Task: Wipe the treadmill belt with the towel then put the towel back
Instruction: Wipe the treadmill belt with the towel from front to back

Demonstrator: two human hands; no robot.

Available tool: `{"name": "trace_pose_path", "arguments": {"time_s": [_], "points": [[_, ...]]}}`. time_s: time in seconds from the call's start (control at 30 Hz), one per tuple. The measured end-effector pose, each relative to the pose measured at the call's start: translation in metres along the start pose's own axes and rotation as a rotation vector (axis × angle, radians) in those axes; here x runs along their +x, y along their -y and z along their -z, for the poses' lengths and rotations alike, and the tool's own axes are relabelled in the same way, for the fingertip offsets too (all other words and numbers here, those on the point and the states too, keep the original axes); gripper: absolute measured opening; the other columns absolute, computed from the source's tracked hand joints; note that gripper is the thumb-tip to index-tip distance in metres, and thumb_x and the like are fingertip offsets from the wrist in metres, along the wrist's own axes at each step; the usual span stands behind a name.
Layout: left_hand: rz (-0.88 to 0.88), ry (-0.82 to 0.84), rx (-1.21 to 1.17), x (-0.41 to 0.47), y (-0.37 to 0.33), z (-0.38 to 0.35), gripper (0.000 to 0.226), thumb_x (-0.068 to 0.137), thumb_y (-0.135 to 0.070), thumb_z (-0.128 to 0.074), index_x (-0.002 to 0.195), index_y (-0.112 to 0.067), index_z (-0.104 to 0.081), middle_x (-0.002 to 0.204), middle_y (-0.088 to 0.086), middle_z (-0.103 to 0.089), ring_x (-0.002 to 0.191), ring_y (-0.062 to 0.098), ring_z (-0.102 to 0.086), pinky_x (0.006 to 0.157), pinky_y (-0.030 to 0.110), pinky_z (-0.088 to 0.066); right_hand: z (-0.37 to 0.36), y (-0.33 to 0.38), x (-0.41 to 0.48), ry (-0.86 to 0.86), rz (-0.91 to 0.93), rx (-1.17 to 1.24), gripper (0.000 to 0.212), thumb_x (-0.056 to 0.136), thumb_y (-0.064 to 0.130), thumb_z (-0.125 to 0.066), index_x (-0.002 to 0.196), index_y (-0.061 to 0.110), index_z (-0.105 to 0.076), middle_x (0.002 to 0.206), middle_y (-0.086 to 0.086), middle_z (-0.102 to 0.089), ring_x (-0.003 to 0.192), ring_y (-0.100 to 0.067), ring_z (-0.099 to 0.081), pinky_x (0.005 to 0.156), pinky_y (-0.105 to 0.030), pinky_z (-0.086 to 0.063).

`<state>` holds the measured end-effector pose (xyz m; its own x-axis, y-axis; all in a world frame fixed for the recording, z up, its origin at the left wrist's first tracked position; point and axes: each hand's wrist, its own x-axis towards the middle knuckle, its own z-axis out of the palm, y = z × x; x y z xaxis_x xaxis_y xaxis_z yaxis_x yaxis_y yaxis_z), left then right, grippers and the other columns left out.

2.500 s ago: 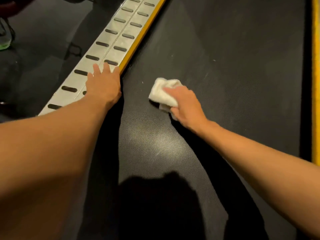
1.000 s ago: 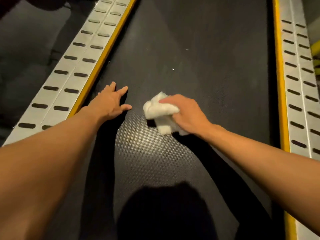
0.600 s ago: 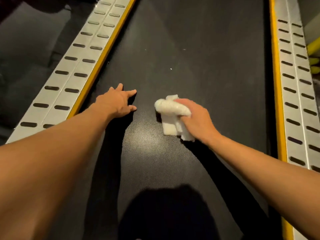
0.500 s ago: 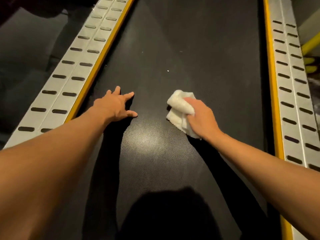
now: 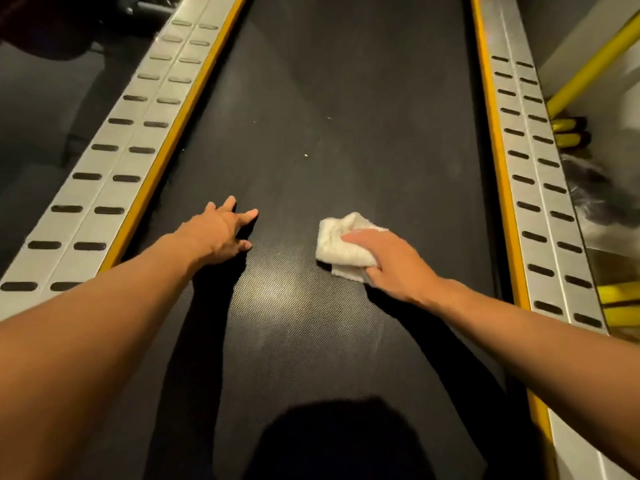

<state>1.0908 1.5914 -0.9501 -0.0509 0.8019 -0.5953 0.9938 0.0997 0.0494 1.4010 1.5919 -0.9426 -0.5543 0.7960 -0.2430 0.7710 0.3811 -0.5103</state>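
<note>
Head view, right hand (image 5: 393, 266) clamped on towel (image 5: 341, 242), mid belt (image 5: 346, 91), left hand (image 5: 218, 235) splayed near yellow edge (image 5: 165, 162)

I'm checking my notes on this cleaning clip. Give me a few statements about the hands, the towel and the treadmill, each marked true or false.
1. The right hand holds the white towel down on the belt. True.
2. The left hand rests on the left side rail. False: it lies on the belt with fingers spread, apart from the rail.
3. Some pale specks lie on the belt ahead of the hands. True.
4. The white towel is spread out flat. False: it is bunched up under the right hand.
</note>
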Motion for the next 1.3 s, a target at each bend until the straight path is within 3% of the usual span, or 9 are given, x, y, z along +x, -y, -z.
{"name": "trace_pose_path", "arguments": {"time_s": [0.1, 0.3, 0.4, 0.5, 0.57, 0.7, 0.93, 1.13, 1.3], "points": [[0.017, 0.011, -0.007, -0.005, -0.006, -0.001, 0.076, 0.091, -0.055, -0.050, 0.153, -0.039, -0.009, 0.162, 0.005, 0.004, 0.147, 0.040, -0.003, 0.109, 0.063, -0.027, -0.016, 0.021, -0.022, 0.147, 0.097, 0.130, 0.052, 0.078, 0.006, -0.058, 0.126, 0.024, -0.064, 0.127, 0.005, -0.065, 0.118, -0.014, -0.057, 0.099, -0.023, -0.039], [0.031, -0.020, 0.075, -0.014, -0.013, -0.004, 0.084, 0.089, -0.057, -0.053, 0.154, -0.035, -0.004, 0.161, 0.004, 0.000, 0.144, 0.038, -0.011, 0.105, 0.061, -0.035, 0.009, -0.020, 0.008, -0.287, -0.203, 0.135, 0.061, 0.078, 0.003, -0.051, 0.137, 0.014, -0.053, 0.137, -0.007, -0.056, 0.126, -0.028, -0.051, 0.107, -0.035, -0.035], [0.030, 0.002, 0.067, -0.013, -0.013, -0.002, 0.084, 0.091, -0.054, -0.053, 0.154, -0.035, -0.002, 0.162, 0.005, 0.004, 0.146, 0.039, -0.007, 0.108, 0.060, -0.032, 0.008, -0.025, -0.010, -0.131, -0.182, 0.051, 0.067, 0.076, 0.010, -0.046, 0.142, 0.018, -0.049, 0.143, -0.005, -0.052, 0.131, -0.028, -0.047, 0.110, -0.041, -0.035], [0.043, 0.002, 0.057, -0.014, -0.014, -0.003, 0.083, 0.092, -0.051, -0.054, 0.154, -0.035, -0.002, 0.162, 0.006, 0.005, 0.146, 0.039, -0.006, 0.109, 0.060, -0.031, -0.001, 0.000, -0.042, 0.140, 0.046, 0.117, 0.065, 0.072, 0.020, -0.047, 0.136, 0.023, -0.056, 0.133, 0.006, -0.060, 0.120, -0.010, -0.053, 0.102, -0.025, -0.037], [0.050, 0.005, 0.042, -0.013, -0.014, -0.004, 0.082, 0.092, -0.049, -0.054, 0.153, -0.035, -0.001, 0.161, 0.005, 0.006, 0.146, 0.040, -0.003, 0.109, 0.061, -0.030, 0.003, 0.005, -0.045, 0.086, 0.026, 0.245, 0.058, 0.073, 0.025, -0.048, 0.130, 0.025, -0.061, 0.121, 0.013, -0.063, 0.108, 0.001, -0.057, 0.096, -0.017, -0.040], [0.049, 0.020, 0.031, -0.011, -0.014, -0.004, 0.084, 0.091, -0.048, -0.056, 0.154, -0.034, -0.002, 0.161, 0.007, 0.007, 0.146, 0.041, -0.003, 0.110, 0.061, -0.028, 0.030, -0.036, -0.020, -0.308, -0.183, 0.131, 0.056, 0.081, -0.003, -0.057, 0.134, 0.013, -0.056, 0.131, -0.008, -0.060, 0.122, -0.026, -0.054, 0.093, -0.018, -0.031], [-0.064, -0.022, 0.163, -0.017, -0.027, -0.003, 0.072, 0.097, -0.027, -0.050, 0.153, -0.035, -0.006, 0.162, 0.002, 0.001, 0.147, 0.037, -0.004, 0.108, 0.058, -0.034, 0.010, -0.029, -0.049, -0.017, -0.045, 0.118, 0.045, 0.084, 0.015, -0.057, 0.127, 0.029, -0.065, 0.123, 0.006, -0.067, 0.114, -0.013, -0.061, 0.096, -0.027, -0.044], [-0.141, 0.024, 0.130, -0.017, -0.045, -0.005, 0.075, 0.094, -0.019, -0.050, 0.150, -0.046, -0.010, 0.163, -0.004, 0.004, 0.149, 0.033, -0.003, 0.110, 0.061, -0.028, 0.039, -0.050, -0.025, -0.427, -0.302, 0.175, 0.052, 0.083, 0.001, -0.056, 0.131, 0.022, -0.061, 0.123, -0.005, -0.064, 0.111, -0.019, -0.057, 0.091, -0.024, -0.037], [-0.149, 0.041, 0.117, -0.016, -0.044, -0.003, 0.065, 0.099, -0.027, -0.045, 0.151, -0.045, -0.009, 0.163, -0.004, 0.005, 0.149, 0.033, -0.001, 0.110, 0.062, -0.027, 0.028, -0.045, -0.045, -0.215, -0.116, 0.021, 0.046, 0.082, 0.023, -0.044, 0.121, 0.018, -0.068, 0.114, -0.008, -0.070, 0.105, -0.030, -0.063, 0.085, -0.034, -0.045]]}}
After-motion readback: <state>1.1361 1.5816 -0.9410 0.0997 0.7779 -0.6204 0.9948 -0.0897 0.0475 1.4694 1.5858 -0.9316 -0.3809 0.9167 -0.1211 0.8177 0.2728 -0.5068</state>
